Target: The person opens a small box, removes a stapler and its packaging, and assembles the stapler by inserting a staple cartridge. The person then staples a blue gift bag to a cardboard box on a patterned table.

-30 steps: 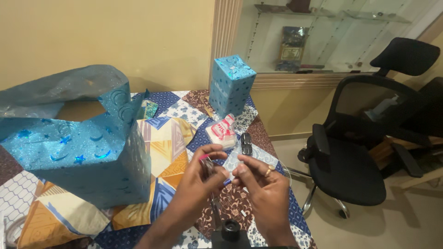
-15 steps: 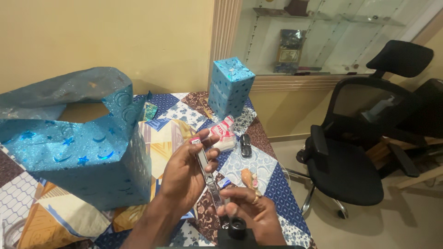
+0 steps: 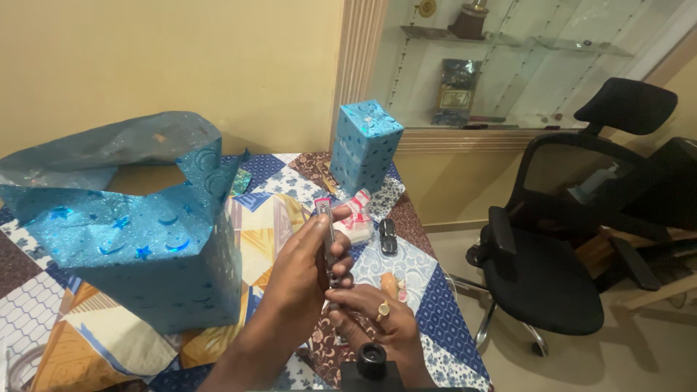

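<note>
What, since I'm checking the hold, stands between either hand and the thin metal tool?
Nothing visible does. The left hand holds the thin metal tool upright in its fingers, and the right hand meets its lower end.

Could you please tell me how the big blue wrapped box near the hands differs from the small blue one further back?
The big box is wide, its paper loose and open on top; the small box is tall, narrow and fully wrapped. The big one sits beside the left hand; the small one stands apart. Both wear shiny blue paper.

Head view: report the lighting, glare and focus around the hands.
Head view: soft warm indoor light, no hard shadows; sparkly glare on the blue wrapped box; left hand, right hand and the thin tool reasonably sharp; glass shelves behind carry pale reflections.
</note>
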